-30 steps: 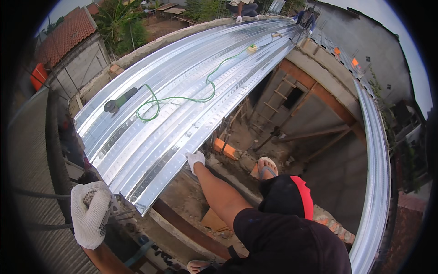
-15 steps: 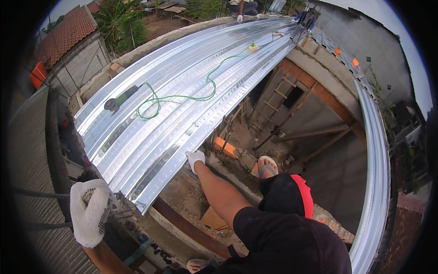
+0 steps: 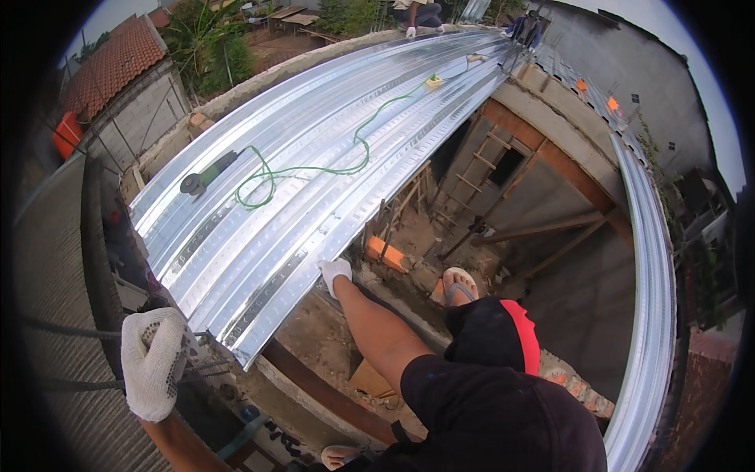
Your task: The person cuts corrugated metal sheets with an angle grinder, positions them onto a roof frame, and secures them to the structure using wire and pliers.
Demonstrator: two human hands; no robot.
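My left hand (image 3: 154,363), in a white knitted glove with dark dots, is a closed fist around a dark ribbed steel bar (image 3: 75,330) at the lower left. A second steel bar (image 3: 82,385) passes just below that grip. In a similar white glove, my right hand (image 3: 336,277) grips the near edge of a shiny corrugated metal decking sheet (image 3: 283,291); its fingertips lie on top and the thumb is hidden. Farther up the decking rests a green angle grinder (image 3: 208,173), its green cord (image 3: 346,170) looped and running to a yellowish socket box (image 3: 434,81).
Beneath the decking edge opens a deep drop with wooden props (image 3: 543,230) and a ladder (image 3: 481,165). My sandalled foot (image 3: 460,285) stands on a narrow wall. More decking (image 3: 649,315) lies at right. Co-workers (image 3: 423,14) crouch at the far end. A corrugated roof (image 3: 59,244) lies left.
Both hands keep their grips in nearly the same places. At the far right end, a co-worker in dark blue has shifted slightly.
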